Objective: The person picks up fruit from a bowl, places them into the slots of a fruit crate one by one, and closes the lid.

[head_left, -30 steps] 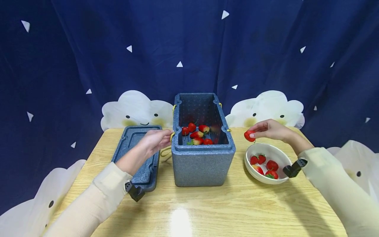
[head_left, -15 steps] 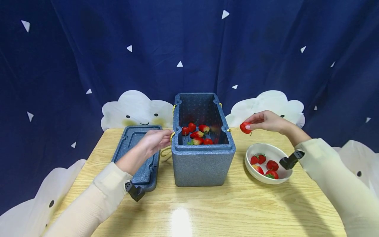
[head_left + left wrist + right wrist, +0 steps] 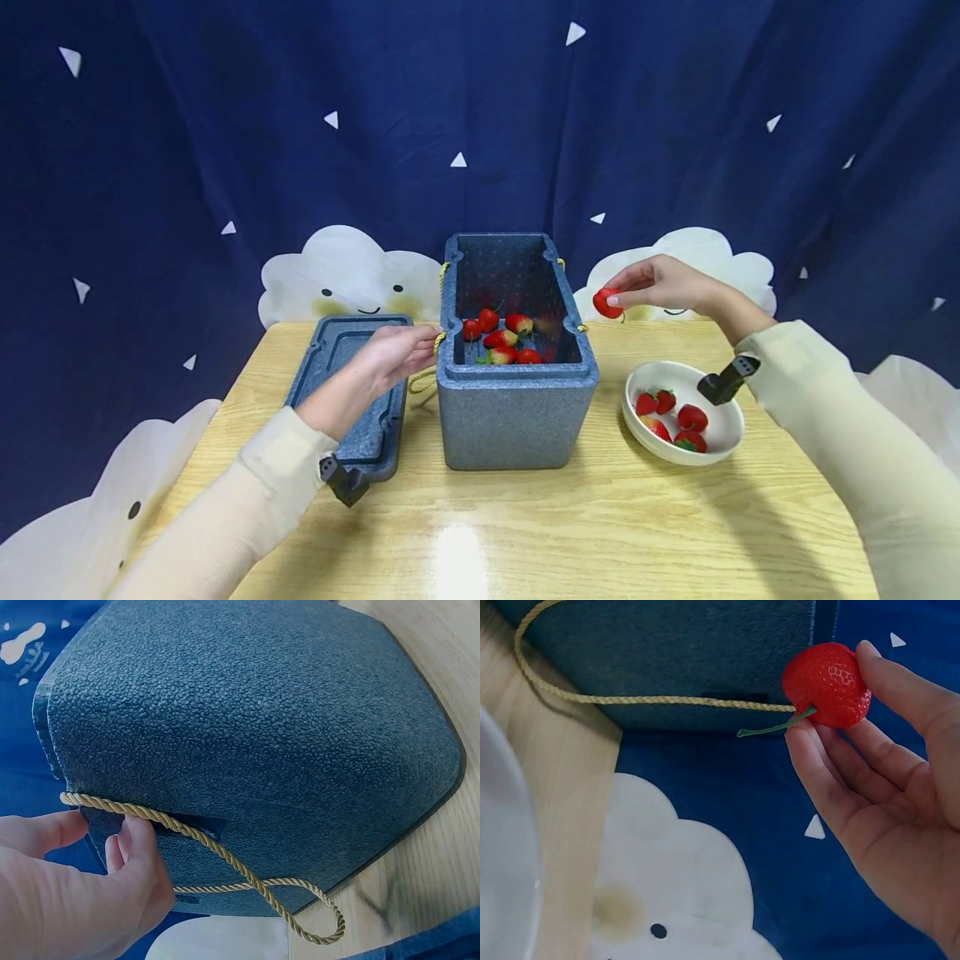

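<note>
A red strawberry [image 3: 608, 303] with a green stem is pinched between the thumb and fingers of my right hand [image 3: 660, 285], in the air between box and bowl. The right wrist view shows this strawberry [image 3: 829, 684] close up. A blue-grey foam box [image 3: 517, 425] stands uncovered at mid-table, several strawberries [image 3: 501, 339] on its floor. My left hand [image 3: 393, 354] holds the box's left side by the yellow rope handle [image 3: 439, 340]. In the left wrist view, curled fingers touch the box wall [image 3: 247, 735] just under the rope [image 3: 187, 831].
Right of the box sits a white bowl [image 3: 727, 417] with several strawberries [image 3: 691, 418]. The blue-grey lid [image 3: 322, 367] lies left of the box, partly behind my left arm. A blue curtain [image 3: 480, 100] hangs behind the wooden table [image 3: 555, 533].
My right hand has risen and moved left with the strawberry, away from above the bowl and toward the box. The left hand keeps its place at the box.
</note>
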Available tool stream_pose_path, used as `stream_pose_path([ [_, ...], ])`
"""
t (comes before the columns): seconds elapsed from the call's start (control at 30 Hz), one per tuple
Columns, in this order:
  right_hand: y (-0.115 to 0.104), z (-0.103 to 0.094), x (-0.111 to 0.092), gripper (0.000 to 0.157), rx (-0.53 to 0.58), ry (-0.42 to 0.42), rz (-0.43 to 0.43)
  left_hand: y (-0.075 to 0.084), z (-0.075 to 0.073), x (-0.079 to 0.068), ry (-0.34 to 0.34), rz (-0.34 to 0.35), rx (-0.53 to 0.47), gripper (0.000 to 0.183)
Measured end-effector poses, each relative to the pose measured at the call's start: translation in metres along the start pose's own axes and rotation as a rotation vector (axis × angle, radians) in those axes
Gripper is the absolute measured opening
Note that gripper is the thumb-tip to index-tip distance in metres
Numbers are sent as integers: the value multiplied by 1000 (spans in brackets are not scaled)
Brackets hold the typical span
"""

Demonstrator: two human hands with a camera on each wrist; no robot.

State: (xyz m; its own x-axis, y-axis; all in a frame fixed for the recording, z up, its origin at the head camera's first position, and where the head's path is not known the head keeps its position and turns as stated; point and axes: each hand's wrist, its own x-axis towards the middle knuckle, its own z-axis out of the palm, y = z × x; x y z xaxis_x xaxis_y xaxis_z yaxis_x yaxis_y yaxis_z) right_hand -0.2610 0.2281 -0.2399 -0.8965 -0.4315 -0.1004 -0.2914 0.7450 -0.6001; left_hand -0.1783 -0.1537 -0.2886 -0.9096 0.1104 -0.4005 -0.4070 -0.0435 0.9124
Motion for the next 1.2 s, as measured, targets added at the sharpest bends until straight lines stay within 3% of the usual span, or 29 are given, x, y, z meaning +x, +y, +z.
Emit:
stream_pose_path([
  [0.4, -29, -4, 16, 33, 16, -14, -56, 0, -1, 2, -24, 37, -23, 42],
  [0.87, -62, -7, 38, 35, 39, -17, -68, -2, -2, 0, -14, 17, -18, 45],
  [1.2, -83, -16, 56, 42, 180, -10, -63, -2, 0, 1, -12, 19, -27, 44],
])
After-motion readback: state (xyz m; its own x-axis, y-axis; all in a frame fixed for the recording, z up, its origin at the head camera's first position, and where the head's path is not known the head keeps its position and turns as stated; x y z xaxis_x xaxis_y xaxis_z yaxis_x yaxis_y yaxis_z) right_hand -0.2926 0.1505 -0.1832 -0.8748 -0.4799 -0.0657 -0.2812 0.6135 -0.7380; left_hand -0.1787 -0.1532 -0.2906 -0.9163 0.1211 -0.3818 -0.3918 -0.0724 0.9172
